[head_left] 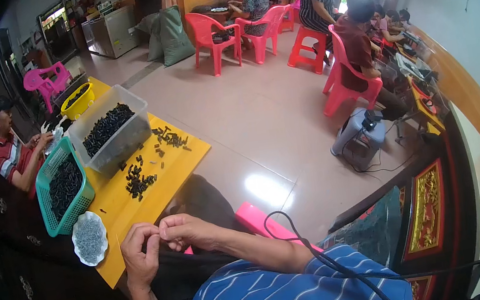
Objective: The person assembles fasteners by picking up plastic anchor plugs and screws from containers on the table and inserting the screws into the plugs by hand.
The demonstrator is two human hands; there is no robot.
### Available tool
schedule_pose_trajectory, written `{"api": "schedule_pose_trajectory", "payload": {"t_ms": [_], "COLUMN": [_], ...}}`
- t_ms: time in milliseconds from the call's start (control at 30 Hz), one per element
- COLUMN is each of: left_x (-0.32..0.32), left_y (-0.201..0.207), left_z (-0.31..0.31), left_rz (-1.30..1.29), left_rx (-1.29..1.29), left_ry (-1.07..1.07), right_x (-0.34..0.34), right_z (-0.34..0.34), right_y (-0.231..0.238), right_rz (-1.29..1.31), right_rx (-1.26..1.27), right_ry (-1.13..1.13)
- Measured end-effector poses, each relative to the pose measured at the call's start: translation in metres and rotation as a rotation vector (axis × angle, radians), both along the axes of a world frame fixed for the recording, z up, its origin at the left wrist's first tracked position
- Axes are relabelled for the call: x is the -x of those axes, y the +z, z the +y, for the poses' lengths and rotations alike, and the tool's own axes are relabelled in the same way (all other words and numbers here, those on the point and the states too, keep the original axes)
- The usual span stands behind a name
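Note:
My left hand (140, 255) and my right hand (185, 231) meet fingertip to fingertip over the near corner of the yellow table (134, 214). Both are closed in a pinch. Whatever sits between the fingers is hidden or too small to name. A thin pale strand (118, 244) shows beside the left hand. Left of the hands stands a scalloped white dish (82, 257) heaped with small grey, shiny pieces. Beyond it a teal basket (44, 201) and a clear plastic bin (119, 159) hold many small black tube-like parts. Loose black parts (139, 184) lie scattered on the table.
A yellow basket (72, 112) of black parts stands at the far end. Across the table sits a person in a red shirt (19, 159). Pink chairs (352, 85) with people stand farther off. A grey stool (359, 135) is at right. Black cables (351, 271) cross my right side.

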State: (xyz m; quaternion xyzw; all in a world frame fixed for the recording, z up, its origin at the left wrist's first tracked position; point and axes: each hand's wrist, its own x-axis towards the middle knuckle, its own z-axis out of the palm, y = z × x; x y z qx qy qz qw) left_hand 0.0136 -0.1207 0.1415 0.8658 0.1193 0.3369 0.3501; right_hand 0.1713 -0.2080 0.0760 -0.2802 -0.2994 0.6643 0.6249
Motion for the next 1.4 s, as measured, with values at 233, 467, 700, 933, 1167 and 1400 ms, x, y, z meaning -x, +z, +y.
{"api": "schedule_pose_trajectory", "payload": {"t_ms": [233, 467, 700, 933, 1167, 1400], "left_x": [0.005, 0.011, 0.022, 0.027, 0.032, 0.029], "left_y": [-0.037, -0.06, -0.069, -0.058, -0.061, -0.073], "left_z": [-0.008, -0.009, -0.014, -0.026, -0.019, -0.021], "left_rz": [0.037, 0.024, -0.004, -0.065, -0.067, -0.071], "left_rx": [-0.042, 0.032, 0.374, 0.412, 0.514, 0.539], "left_ry": [0.154, 0.231, 0.202, 0.235, 0.202, 0.191], "right_x": [0.001, 0.01, 0.008, 0.005, 0.008, 0.017], "right_z": [0.002, 0.007, -0.001, 0.0, -0.007, -0.006], "right_y": [-0.01, -0.02, -0.006, -0.009, 0.006, 0.001], "right_rz": [-0.213, -0.469, -0.908, -0.432, -0.945, -1.093], "right_rx": [-0.082, -0.155, -0.226, -0.101, -0.302, -0.354], "right_ry": [-0.046, -0.152, -0.251, -0.035, -0.307, -0.449]}}
